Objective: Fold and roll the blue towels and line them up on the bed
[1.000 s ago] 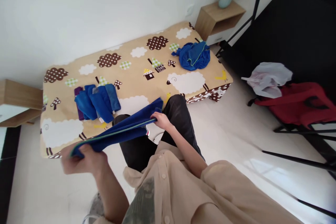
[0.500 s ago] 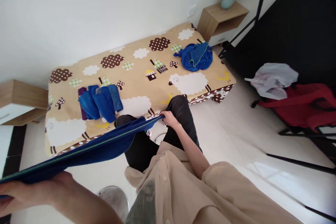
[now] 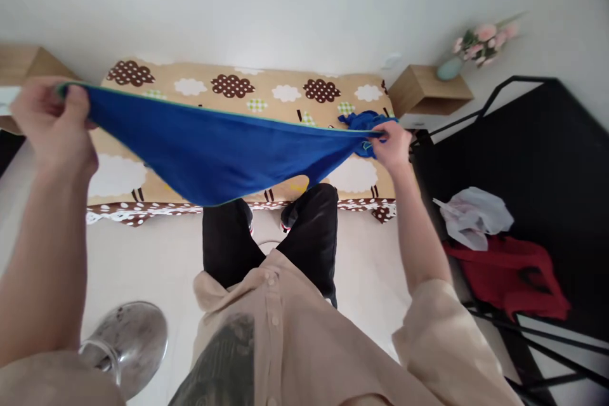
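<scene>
Blue soft fabric cloth with a thin green hem (image 3: 200, 146) is the thing in hand, held up in the air in front of the person and stretched between two bare hands. In the head view, the left hand (image 3: 59, 124) grasps one end, thumb and fingers pinched over the hemmed corner. The right hand (image 3: 392, 144) grips the other end, its fingers closed on the narrow tip. The hemmed upper edge runs nearly straight from hand to hand, dipping slightly to the right; the body of the cloth hangs to a low point left of the middle, and a rounded notch shows in its lower edge toward the right.

Behind it lies a low bed with a beige sheet printed with sheep and clouds (image 3: 285, 111), set against the wall, much of it hidden by the cloth. On its right end, partly behind the right hand, sits a crumpled blue fabric heap (image 3: 364, 119). Beyond that end stands a light wooden bedside cabinet (image 3: 412, 90), with a pale green vase (image 3: 450, 68) of pink flowers (image 3: 488, 41) on top.

On the right, a white plastic bag (image 3: 480, 212) lies next to a red fabric bag (image 3: 516, 274), near a large black panel (image 3: 552, 152). A round grey metallic stool seat (image 3: 140, 342) shows at lower left.
</scene>
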`<state>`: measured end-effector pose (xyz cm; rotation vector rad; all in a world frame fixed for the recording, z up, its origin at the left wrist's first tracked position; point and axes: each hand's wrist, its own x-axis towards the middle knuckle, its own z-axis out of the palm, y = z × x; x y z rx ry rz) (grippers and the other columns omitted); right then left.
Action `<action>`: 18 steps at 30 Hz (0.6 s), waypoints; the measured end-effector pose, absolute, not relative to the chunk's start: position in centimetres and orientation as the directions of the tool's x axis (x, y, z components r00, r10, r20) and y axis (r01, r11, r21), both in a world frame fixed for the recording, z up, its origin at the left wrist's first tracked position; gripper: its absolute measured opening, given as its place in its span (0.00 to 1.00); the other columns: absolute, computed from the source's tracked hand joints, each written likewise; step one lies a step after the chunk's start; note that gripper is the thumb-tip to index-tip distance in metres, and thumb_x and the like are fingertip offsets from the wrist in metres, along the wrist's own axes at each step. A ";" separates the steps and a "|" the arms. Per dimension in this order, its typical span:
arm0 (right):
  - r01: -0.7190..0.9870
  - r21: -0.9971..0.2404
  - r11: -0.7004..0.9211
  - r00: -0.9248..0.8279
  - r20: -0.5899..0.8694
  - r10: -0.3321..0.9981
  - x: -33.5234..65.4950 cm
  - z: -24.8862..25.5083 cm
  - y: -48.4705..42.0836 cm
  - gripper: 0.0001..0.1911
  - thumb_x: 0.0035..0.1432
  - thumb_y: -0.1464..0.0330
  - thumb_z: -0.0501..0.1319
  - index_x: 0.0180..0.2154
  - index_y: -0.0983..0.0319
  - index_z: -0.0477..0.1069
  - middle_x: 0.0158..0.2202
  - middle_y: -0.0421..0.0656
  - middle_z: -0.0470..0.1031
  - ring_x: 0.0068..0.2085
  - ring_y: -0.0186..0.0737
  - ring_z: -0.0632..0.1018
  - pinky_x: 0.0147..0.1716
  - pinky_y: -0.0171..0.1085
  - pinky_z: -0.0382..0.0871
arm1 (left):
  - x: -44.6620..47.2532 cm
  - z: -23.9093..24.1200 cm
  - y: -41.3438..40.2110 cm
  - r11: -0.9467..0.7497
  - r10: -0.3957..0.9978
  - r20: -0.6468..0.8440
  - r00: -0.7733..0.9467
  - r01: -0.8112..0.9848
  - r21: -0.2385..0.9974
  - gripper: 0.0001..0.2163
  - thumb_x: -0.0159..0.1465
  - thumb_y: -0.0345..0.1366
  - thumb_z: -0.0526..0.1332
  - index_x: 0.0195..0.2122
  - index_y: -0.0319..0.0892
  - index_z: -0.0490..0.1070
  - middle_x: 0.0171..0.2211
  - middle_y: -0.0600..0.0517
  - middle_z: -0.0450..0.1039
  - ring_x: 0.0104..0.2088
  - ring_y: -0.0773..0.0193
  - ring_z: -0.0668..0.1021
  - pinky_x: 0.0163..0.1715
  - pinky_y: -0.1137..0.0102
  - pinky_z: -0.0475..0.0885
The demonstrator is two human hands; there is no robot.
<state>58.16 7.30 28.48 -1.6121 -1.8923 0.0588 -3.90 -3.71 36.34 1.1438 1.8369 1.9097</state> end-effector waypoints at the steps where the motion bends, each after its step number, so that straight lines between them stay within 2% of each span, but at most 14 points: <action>1: 0.874 -0.412 0.258 -0.053 0.448 0.892 59.1 29.6 7.3 0.08 0.56 0.75 0.64 0.39 0.64 0.79 0.43 0.49 0.82 0.42 0.44 0.82 0.45 0.40 0.80 | -3.2 36.5 -3.0 -0.202 0.677 0.404 -0.615 0.372 0.906 0.10 0.71 0.36 0.66 0.48 0.35 0.75 0.32 0.58 0.67 0.32 0.74 0.70 0.66 0.50 0.68; 3: 0.873 -0.403 0.273 -0.058 0.471 0.880 60.7 31.4 7.0 0.08 0.58 0.76 0.64 0.39 0.63 0.80 0.43 0.49 0.82 0.43 0.43 0.82 0.46 0.40 0.80 | -2.2 36.4 -1.7 -0.235 0.704 0.459 -0.541 0.433 0.870 0.11 0.73 0.36 0.65 0.47 0.30 0.75 0.28 0.59 0.64 0.27 0.77 0.64 0.63 0.44 0.70; 6: 0.877 -0.412 0.247 -0.015 0.490 0.871 62.5 32.8 6.3 0.06 0.60 0.76 0.67 0.39 0.64 0.82 0.44 0.52 0.83 0.42 0.40 0.82 0.44 0.36 0.78 | -1.4 35.9 0.2 -0.217 0.750 0.426 -0.507 0.420 0.881 0.16 0.72 0.40 0.67 0.49 0.28 0.76 0.27 0.58 0.66 0.28 0.76 0.65 0.63 0.42 0.69; 10: 0.933 -0.358 0.029 0.143 0.445 0.884 64.7 33.3 5.9 0.07 0.54 0.75 0.76 0.37 0.64 0.85 0.34 0.52 0.83 0.30 0.37 0.77 0.41 0.38 0.72 | -0.6 34.6 2.4 -0.181 0.846 0.354 -0.399 0.409 0.894 0.25 0.67 0.50 0.68 0.51 0.29 0.75 0.25 0.58 0.69 0.26 0.73 0.69 0.60 0.36 0.70; 12: 0.920 -0.388 -0.048 0.207 0.380 0.902 65.7 33.6 5.9 0.09 0.51 0.75 0.78 0.37 0.64 0.86 0.29 0.51 0.82 0.28 0.37 0.76 0.38 0.38 0.71 | -0.2 33.9 3.3 -0.159 0.888 0.308 -0.342 0.401 0.902 0.25 0.68 0.50 0.66 0.51 0.28 0.74 0.25 0.57 0.69 0.25 0.72 0.72 0.57 0.32 0.71; 15: 0.863 -0.497 -0.086 0.203 0.187 0.961 67.2 33.8 6.1 0.07 0.56 0.76 0.76 0.38 0.64 0.86 0.24 0.50 0.80 0.23 0.35 0.76 0.31 0.38 0.71 | 0.4 32.7 4.5 -0.109 0.932 0.211 -0.296 0.328 0.938 0.22 0.71 0.47 0.64 0.51 0.29 0.72 0.26 0.56 0.71 0.27 0.66 0.78 0.55 0.31 0.73; 18: 0.787 -0.606 -0.120 0.191 0.053 0.980 68.2 33.2 6.8 0.05 0.60 0.77 0.72 0.39 0.67 0.85 0.26 0.53 0.81 0.22 0.36 0.78 0.29 0.38 0.73 | 0.7 31.2 5.7 -0.038 0.956 0.106 -0.273 0.244 0.969 0.18 0.73 0.45 0.63 0.48 0.31 0.70 0.28 0.54 0.73 0.30 0.62 0.82 0.54 0.34 0.75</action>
